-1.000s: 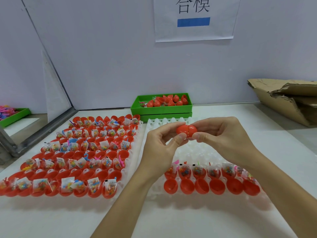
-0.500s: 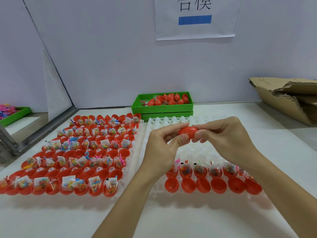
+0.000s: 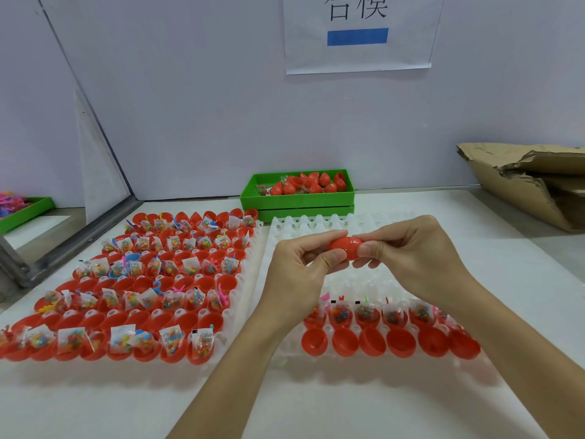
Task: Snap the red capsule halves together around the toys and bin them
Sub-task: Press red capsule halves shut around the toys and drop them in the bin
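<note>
Both hands pinched one red capsule (image 3: 345,247) above the white tray (image 3: 395,369). Left hand (image 3: 297,277) curled thumb and fingers on its left end; right hand (image 3: 411,258) gripped its right end. Green bin (image 3: 297,198) sat behind.

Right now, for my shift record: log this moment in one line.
step: closing capsule | left hand: pinching it | right hand: pinching it | green bin: part-filled
</note>
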Motion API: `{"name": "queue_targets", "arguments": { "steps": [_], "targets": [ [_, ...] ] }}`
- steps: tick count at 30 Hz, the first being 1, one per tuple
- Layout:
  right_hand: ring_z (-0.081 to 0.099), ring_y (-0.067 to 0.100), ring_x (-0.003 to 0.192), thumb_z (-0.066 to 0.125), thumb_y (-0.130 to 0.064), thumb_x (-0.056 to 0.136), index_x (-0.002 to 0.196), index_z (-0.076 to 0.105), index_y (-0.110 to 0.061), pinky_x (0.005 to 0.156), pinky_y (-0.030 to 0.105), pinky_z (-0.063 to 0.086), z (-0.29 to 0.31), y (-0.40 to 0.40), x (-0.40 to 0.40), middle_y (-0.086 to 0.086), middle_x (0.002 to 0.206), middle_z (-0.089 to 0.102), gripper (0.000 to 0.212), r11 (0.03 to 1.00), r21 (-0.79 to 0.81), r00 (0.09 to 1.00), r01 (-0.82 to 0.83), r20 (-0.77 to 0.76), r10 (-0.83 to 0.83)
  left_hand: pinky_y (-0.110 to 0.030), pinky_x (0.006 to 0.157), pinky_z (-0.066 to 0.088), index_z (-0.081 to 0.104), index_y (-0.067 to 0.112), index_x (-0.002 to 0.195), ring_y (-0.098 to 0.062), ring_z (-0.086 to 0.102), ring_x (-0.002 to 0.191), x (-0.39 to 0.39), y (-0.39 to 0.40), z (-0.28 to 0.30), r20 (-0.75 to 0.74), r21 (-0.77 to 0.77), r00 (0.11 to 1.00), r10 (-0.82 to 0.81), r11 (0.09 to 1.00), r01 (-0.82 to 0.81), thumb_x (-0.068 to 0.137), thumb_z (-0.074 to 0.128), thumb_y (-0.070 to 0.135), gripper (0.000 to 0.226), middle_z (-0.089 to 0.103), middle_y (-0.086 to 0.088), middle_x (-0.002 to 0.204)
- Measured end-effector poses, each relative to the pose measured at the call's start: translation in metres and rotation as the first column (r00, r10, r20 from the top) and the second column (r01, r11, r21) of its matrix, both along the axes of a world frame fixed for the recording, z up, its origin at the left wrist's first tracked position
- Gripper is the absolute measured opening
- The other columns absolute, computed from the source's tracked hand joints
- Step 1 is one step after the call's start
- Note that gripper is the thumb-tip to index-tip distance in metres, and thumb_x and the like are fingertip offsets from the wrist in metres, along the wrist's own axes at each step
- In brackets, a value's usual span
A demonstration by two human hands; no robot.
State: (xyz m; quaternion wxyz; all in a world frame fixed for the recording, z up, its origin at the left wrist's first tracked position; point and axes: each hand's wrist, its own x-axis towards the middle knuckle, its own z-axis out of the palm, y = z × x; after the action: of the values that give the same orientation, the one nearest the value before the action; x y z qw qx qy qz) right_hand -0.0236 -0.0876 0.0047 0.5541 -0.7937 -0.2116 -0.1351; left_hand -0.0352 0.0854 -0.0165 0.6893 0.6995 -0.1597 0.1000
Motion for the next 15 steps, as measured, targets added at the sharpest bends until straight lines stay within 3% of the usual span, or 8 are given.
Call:
{"name": "queue_targets", "arguments": {
  "steps": [6,11,15],
  "targets": [
    [0.069,0.007,0.057,0.076,0.001,0.082,0.079,0.077,-0.026,0.057,0.013,0.051,0.0024,-0.0003,-0.0009,-0.007,0.063,0.074,0.027,0.999,-0.032,0.999,0.029,-0.020,-0.030,-0.025,0.080,0.059,0.072,0.029,0.105,-0.016,0.074,0.095,0.0000,0.0003,-0.0014,0.009,0.032,1.000,0.015,0.999,-0.015,0.088,0.068,-0.003,0.036,0.076,0.003,0.104],
    [0.068,0.005,0.054,0.078,0.000,0.081,0.074,0.076,-0.030,0.055,0.011,0.050,0.0043,0.0011,-0.0021,-0.010,0.060,0.073,0.031,0.996,-0.072,0.998,0.056,-0.032,-0.059,-0.043,0.094,0.056,0.074,0.034,0.101,-0.018,0.072,0.099,0.0005,0.0005,-0.0013,0.023,0.092,0.998,0.062,0.994,-0.064,0.085,0.073,0.002,0.036,0.077,0.004,0.102],
    [0.066,0.001,0.052,0.079,-0.002,0.080,0.073,0.076,-0.029,0.054,0.009,0.049,0.0030,0.0022,-0.0025,-0.011,0.058,0.072,0.028,0.993,-0.096,0.997,0.065,-0.040,-0.069,-0.044,0.095,0.055,0.075,0.036,0.097,-0.015,0.072,0.098,0.0004,0.0003,-0.0020,0.025,0.113,0.996,0.087,0.990,-0.089,0.083,0.074,0.001,0.038,0.077,0.007,0.099]
  ]
}}
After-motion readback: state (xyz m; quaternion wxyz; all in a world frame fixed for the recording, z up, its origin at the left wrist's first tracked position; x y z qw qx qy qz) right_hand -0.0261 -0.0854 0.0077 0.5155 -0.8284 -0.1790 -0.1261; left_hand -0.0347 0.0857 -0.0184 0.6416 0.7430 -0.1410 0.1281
